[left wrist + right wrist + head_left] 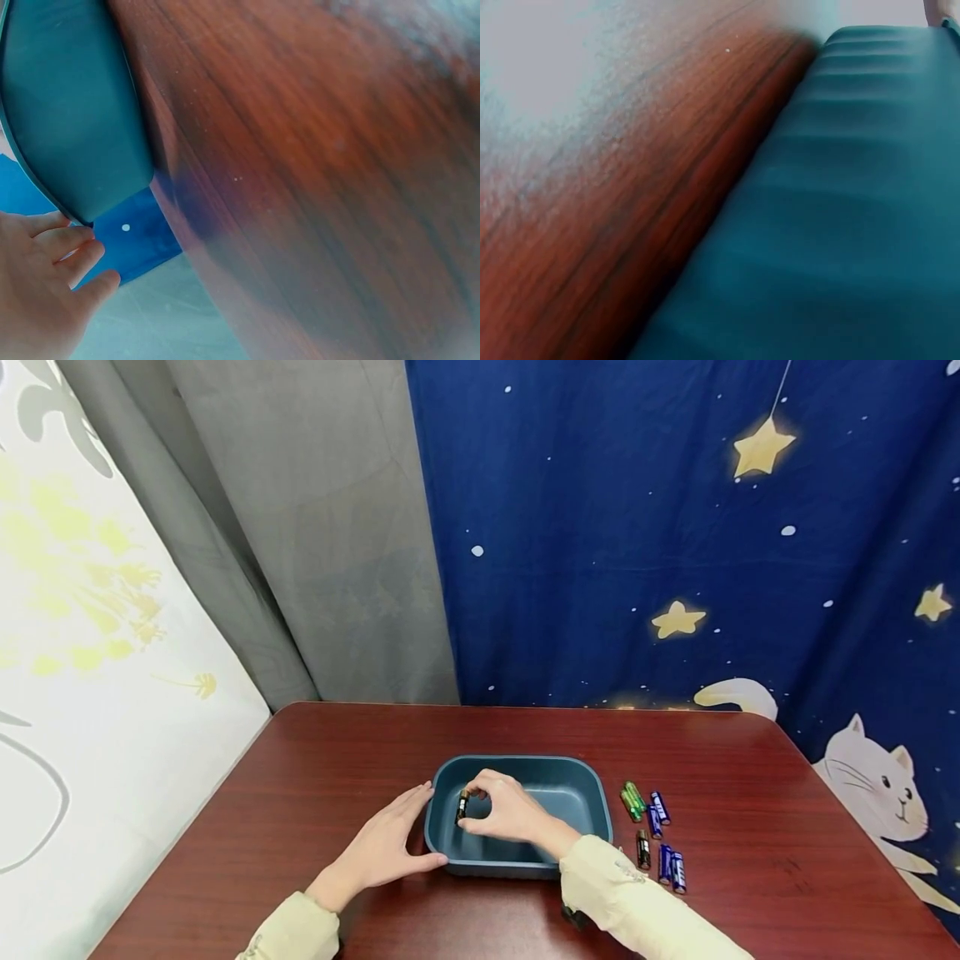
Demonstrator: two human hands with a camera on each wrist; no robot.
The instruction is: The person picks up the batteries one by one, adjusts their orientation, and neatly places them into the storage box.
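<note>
A blue-green plastic bin [525, 867] stands on the wooden table. Inside it, near its left end, my right hand [510, 808] pinches a black battery [462, 807] between thumb and fingers, one tip at each end. My left hand [386, 841] touches the bin's left rim with fairly straight fingers spread from the thumb. In the left wrist view, the fingertips of the left hand [56, 262] are right at the corner of the bin [75, 105]. Only the ribbed outer wall of the bin [840, 187] fills the right wrist view; the battery is out of sight there.
Right of the bin lie two green batteries [632, 801], another black battery [643, 850] and several blue batteries [665, 864], loosely grouped. The reddish-brown table [360, 735] reaches back to a grey curtain [322, 527] and a blue star-patterned curtain [570, 527].
</note>
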